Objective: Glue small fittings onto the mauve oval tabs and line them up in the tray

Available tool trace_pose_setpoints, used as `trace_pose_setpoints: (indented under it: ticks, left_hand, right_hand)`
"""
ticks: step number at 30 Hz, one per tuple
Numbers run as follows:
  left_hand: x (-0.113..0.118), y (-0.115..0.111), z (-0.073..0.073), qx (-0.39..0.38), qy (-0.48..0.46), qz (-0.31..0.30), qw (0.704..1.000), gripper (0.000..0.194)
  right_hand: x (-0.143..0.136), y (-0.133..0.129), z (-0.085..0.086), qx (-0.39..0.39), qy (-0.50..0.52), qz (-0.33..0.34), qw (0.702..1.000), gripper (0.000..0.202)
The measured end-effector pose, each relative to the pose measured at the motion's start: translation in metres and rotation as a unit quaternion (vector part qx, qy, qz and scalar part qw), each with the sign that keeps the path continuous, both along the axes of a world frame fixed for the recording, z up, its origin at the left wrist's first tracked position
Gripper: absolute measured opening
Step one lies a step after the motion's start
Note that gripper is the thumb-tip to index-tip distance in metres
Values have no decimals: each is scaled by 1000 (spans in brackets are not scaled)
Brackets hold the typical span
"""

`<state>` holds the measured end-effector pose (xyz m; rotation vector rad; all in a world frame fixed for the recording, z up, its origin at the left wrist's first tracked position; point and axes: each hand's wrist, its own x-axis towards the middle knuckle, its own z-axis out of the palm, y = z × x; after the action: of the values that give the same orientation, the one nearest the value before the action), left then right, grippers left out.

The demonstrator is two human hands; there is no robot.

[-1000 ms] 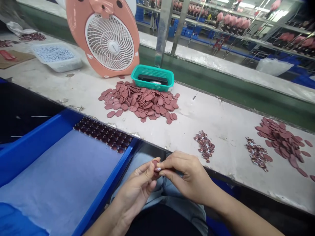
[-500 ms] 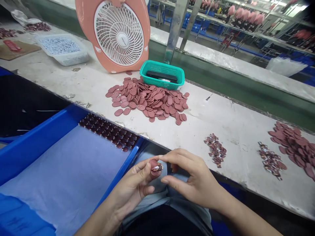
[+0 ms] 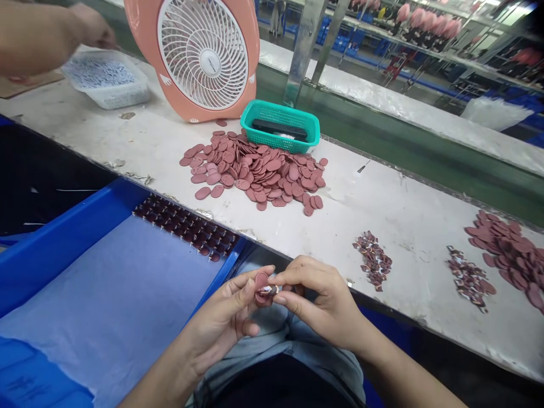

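Observation:
Above my lap, my left hand (image 3: 229, 317) pinches a folded reddish-brown oval piece (image 3: 260, 280) between thumb and fingers. A small fitting (image 3: 268, 290) with white and gold-coloured bits sits against the oval piece. My right hand (image 3: 321, 297) closes thumb and forefinger on the dark right end of this fitting. Its fine details are too small to make out. On the bench beyond the hands lies a large heap of flat reddish-brown ovals (image 3: 267, 173), some with small holes.
A blue tray (image 3: 59, 246) at left holds rows of dark finished-looking pieces (image 3: 187, 226). Small fittings lie in piles (image 3: 374, 260) at right, beside more ovals (image 3: 505, 243). An orange fan (image 3: 250, 51), green basket (image 3: 317, 127) and white tub (image 3: 123, 99) stand behind. Another person's hand (image 3: 91, 25) reaches over the tub.
My right thumb and forefinger have closed onto the end of the small fitting. Both hands shifted slightly left. Another person's arm has come in at the upper left.

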<state>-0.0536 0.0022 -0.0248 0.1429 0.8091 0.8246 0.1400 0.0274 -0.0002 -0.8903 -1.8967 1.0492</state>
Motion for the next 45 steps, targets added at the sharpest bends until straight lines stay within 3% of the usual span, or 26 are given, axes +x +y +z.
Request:
trace_pose_setpoints:
  ticks: [8,17,30,37,45]
  left_hand:
    - [1,0,2,-3,-9,21,1000,30]
    - [3,-5,-1,-38,-2,46,998,20]
    - [9,-2,3,-35,14,60,997,27]
    - [13,-1,6,-64,32,82,994,8]
    - [17,1,13,-87,32,103,990,28]
  right_hand:
    - [-3,-4,-8,-3,31,-11,999,18]
    - [0,-1,-2,-4,21,6,1000,15]
    - [1,1,-2,-47,19,5,999,15]
    - [2,1,-2,-53,1,9,999,12]
    - [1,3,-1,-61,0,8,998,12]
